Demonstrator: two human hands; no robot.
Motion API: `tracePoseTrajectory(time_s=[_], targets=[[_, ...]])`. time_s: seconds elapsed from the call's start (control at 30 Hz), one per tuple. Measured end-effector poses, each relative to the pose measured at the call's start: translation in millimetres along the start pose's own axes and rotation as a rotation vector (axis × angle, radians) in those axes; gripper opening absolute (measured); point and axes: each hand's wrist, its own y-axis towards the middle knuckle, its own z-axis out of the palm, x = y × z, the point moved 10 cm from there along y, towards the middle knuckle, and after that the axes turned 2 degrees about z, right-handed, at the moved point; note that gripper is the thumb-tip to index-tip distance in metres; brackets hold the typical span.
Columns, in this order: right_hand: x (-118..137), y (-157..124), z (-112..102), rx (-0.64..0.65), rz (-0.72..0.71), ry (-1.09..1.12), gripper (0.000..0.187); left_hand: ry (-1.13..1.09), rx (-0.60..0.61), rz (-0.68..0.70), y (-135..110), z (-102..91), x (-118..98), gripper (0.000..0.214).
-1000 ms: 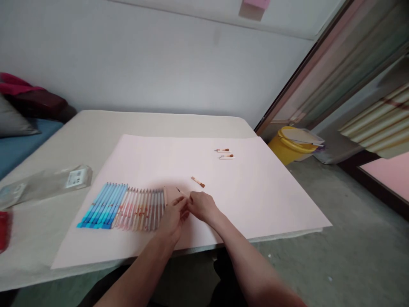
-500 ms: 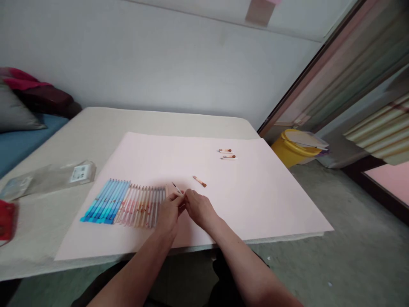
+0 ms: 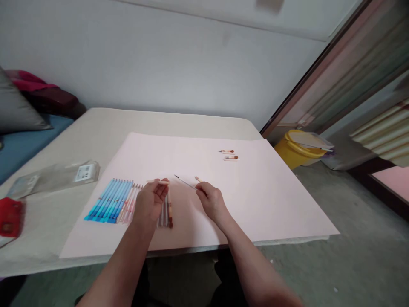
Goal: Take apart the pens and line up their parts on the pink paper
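Note:
My left hand (image 3: 149, 200) is closed on a short pale pen barrel (image 3: 159, 182), held sideways over the row of pens. My right hand (image 3: 211, 199) pinches a thin pen refill (image 3: 185, 182) whose dark tip points up and left; the two parts are apart. Just behind the right fingers lies a short tan pen part (image 3: 198, 179), partly hidden. Several blue pens (image 3: 108, 200) lie side by side, with pink pens (image 3: 128, 204) beside them. At that row's right end is a pen with a brown end (image 3: 170, 209); my left hand hides the middle.
Pink paper (image 3: 271, 200) covers much of the white table (image 3: 179, 123). Farther back lie two sets of pen parts (image 3: 227, 151). A clear plastic sleeve (image 3: 64, 177) and a red object (image 3: 11, 216) are at left. A yellow bucket (image 3: 292, 151) stands on the floor right.
My hands, together before, have moved apart: the left went left with the barrel, the right went right with the refill. The refill is now drawn out in full view.

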Motion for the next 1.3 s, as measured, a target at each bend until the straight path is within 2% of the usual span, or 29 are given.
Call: tracePoseTrajectory(time_s=[0.17,0.4,0.53,0.7,0.8,0.87,1.0,1.3], targets=[[11,-3,0,0.024,-0.091,0.092,0.017,-0.016,-0.024,0.019,9,-8.5,-8,0.004],[15,-4,1,-0.026,-0.150,0.164,0.015,0.065,0.033,-0.003,-3,4.7,-3,0.006],[9,-3,6,0.013,-0.080,0.365,0.013,0.141,0.079,0.001,-13,14.3,5,0.010],[3,-4,27,0.067,0.075,0.671,0.007,0.186,0.179,-0.110,-30,28.6,35,0.013],[2,-5,38,0.118,0.150,0.853,0.003,0.171,0.202,-0.142,-36,31.8,44,0.013],[1,-4,40,0.145,0.175,0.940,0.008,0.168,0.232,-0.165,-38,34.2,47,0.012],[-3,-3,42,0.160,0.197,0.927,0.012,0.165,0.243,-0.157,-36,34.0,44,0.011],[-2,-5,47,0.269,0.195,0.735,0.017,0.144,0.163,-0.147,-30,25.8,43,0.010]])
